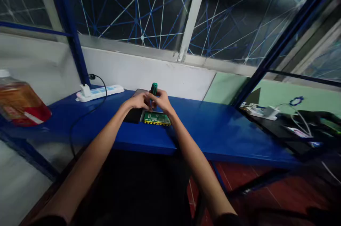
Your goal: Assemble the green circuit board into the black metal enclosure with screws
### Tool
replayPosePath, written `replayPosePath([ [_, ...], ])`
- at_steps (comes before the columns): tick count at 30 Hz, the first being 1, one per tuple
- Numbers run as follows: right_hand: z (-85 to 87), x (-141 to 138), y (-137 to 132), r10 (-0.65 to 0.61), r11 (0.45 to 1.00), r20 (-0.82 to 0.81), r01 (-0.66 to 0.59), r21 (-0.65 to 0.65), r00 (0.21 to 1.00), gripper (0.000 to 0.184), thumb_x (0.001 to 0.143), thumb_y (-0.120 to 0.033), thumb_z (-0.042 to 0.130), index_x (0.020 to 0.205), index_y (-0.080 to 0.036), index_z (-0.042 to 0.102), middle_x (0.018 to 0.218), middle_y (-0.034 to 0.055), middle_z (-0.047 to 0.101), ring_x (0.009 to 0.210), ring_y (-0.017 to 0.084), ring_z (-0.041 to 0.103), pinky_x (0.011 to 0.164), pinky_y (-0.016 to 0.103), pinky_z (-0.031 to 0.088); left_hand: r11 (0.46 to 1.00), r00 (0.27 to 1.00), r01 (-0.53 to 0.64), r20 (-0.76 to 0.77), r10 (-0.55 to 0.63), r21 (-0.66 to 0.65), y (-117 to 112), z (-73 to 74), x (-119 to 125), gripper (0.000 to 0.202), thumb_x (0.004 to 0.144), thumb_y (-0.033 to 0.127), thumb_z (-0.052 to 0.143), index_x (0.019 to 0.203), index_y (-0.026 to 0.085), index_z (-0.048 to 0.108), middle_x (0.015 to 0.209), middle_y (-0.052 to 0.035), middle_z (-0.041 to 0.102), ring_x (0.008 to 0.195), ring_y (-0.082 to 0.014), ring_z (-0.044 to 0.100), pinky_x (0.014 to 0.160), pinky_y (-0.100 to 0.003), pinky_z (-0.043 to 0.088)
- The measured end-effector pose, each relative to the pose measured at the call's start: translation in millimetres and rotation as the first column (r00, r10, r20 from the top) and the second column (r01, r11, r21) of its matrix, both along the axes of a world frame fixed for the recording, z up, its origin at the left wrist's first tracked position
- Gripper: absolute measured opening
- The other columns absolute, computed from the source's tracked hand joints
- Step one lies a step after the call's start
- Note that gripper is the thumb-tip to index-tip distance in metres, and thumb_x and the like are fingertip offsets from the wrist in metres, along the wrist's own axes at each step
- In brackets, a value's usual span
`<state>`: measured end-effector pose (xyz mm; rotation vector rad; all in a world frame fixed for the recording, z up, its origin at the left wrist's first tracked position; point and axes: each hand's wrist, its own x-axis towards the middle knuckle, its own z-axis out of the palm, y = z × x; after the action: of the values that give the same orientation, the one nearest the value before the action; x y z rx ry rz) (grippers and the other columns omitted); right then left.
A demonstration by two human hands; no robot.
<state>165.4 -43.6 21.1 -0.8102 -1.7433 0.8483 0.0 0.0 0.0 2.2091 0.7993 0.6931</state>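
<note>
A green circuit board [157,118] with a yellow front edge lies on the blue table [213,130], next to a dark flat case [134,114]. A screwdriver with a green handle [153,88] stands upright over the board's rear edge. My right hand [163,100] is closed round the screwdriver's handle. My left hand [139,101] is pinched against the screwdriver's lower part, just above the board and the case. The screwdriver's tip is hidden behind my fingers.
A white power strip [99,92] with a plugged-in black cable [87,112] lies at the table's back left. A large bottle of amber liquid [20,103] stands at the far left. At the right, a dark side table [293,130] holds wires and small devices.
</note>
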Motion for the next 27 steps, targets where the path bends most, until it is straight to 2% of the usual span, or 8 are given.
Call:
replayPosePath([
  [9,-1.3,-1,-4,-0.044,0.999,0.0,0.044,-0.024,0.999,0.04,0.077,-0.058,0.063,0.08,-0.018,0.062,0.061,0.0015,0.06,0.044,0.011,0.05,0.042,0.026,0.041,1.0,1.0,0.011,-0.003,-0.011,-0.003,-2,-0.3,0,0.025,0.061,0.028,0.081,0.077,0.01,0.072,0.068,-0.0062,0.07,0.062,-0.0149,0.059,0.058,-0.025,0.042],
  [15,0.2,-1,-3,-0.097,0.995,-0.003,0.097,-0.018,0.995,0.036,0.076,-0.052,0.066,0.08,-0.017,0.063,0.067,0.0043,0.063,0.054,0.015,0.056,0.045,0.028,0.043,0.998,0.997,0.047,-0.064,-0.05,-0.039,-7,6.7,-5,0.024,0.068,0.029,0.076,0.083,0.01,0.075,0.074,-0.0077,0.072,0.068,-0.0164,0.061,0.062,-0.027,0.042],
  [20,2.5,-2,-8,-0.104,0.994,-0.003,0.104,-0.009,0.995,0.037,0.076,-0.053,0.065,0.083,-0.017,0.063,0.072,0.0043,0.063,0.056,0.014,0.055,0.046,0.027,0.043,0.998,0.998,0.056,-0.042,-0.057,-0.019,-6,8.4,-7,0.019,0.067,0.025,0.076,0.078,0.011,0.075,0.075,-0.0081,0.073,0.07,-0.017,0.063,0.065,-0.028,0.044],
  [27,1.7,-4,-8,-0.099,0.995,-0.013,0.099,-0.018,0.995,0.039,0.076,-0.056,0.065,0.084,-0.018,0.062,0.074,0.004,0.064,0.054,0.013,0.054,0.044,0.026,0.042,1.0,1.0,-0.009,-0.017,0.008,-0.02,-4,5.7,-4,0.02,0.062,0.025,0.078,0.074,0.01,0.073,0.067,-0.0066,0.07,0.061,-0.014,0.059,0.057,-0.026,0.041],
])
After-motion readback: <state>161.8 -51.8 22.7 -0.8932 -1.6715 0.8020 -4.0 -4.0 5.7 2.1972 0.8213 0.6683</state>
